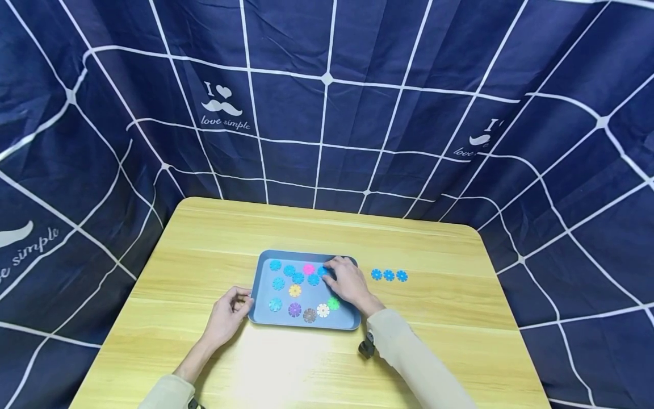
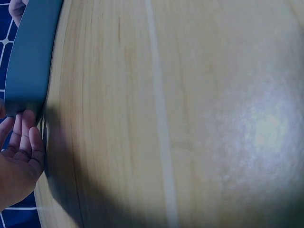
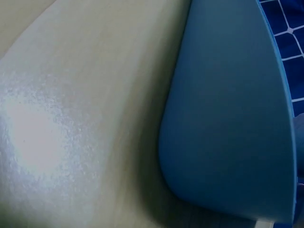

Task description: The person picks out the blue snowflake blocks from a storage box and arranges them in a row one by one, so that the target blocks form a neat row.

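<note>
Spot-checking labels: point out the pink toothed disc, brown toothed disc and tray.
Pink toothed disc (image 1: 309,269): head view, on its middle.
Brown toothed disc (image 1: 309,315): head view, on its middle.
Tray (image 1: 313,295): head view, on bare floor.

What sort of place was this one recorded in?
Probably a curtained-off indoor workspace: navy-blue fabric curtains with white grid lines hang on three sides of a pale-yellow wood-grain table, which holds a blue-grey rectangular tray of colourful notched discs.
</note>
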`<state>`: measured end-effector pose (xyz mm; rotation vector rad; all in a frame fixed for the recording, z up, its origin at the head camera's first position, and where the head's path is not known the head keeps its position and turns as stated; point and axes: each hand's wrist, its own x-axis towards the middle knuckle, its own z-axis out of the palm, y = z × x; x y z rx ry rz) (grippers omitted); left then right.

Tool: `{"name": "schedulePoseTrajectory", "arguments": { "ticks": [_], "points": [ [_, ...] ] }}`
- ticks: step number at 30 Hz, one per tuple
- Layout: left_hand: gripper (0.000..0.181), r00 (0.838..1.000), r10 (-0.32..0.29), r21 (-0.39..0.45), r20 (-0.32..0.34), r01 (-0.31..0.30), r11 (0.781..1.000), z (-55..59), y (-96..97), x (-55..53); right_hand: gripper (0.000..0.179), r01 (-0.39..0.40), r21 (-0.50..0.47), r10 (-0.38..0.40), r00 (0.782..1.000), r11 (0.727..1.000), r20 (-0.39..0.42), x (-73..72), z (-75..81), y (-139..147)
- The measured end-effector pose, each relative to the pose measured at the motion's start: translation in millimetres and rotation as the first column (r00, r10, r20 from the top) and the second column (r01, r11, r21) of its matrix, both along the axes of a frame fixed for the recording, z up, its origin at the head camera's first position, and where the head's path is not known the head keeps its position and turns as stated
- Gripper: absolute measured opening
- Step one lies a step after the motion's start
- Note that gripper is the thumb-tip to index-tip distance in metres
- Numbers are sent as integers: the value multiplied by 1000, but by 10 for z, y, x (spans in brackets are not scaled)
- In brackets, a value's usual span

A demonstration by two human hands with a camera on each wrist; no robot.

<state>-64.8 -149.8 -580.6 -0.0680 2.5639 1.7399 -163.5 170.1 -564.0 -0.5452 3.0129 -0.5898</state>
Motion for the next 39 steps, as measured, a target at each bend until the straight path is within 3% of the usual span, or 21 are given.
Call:
{"name": "schedulePoseTrajectory", "arguments": {
  "ticks": [15, 23, 39],
  "points": [
    [21, 1000, 6, -6, 7, -6, 1000, -4, 3, -1, 36, 5, 61, -3, 1000, 998, -21, -16, -26, -46],
    [21, 1000, 5, -11, 8, -5, 1000, -12, -7, -5, 38, -17, 68, 16, 1000, 998, 23, -10, 1, -43],
    [22, 1000, 3, -1, 12, -3, 1000, -10, -6, -4, 33, -2, -7, 3, 997, 1000, 74, 20, 45, -26]
  ]
}}
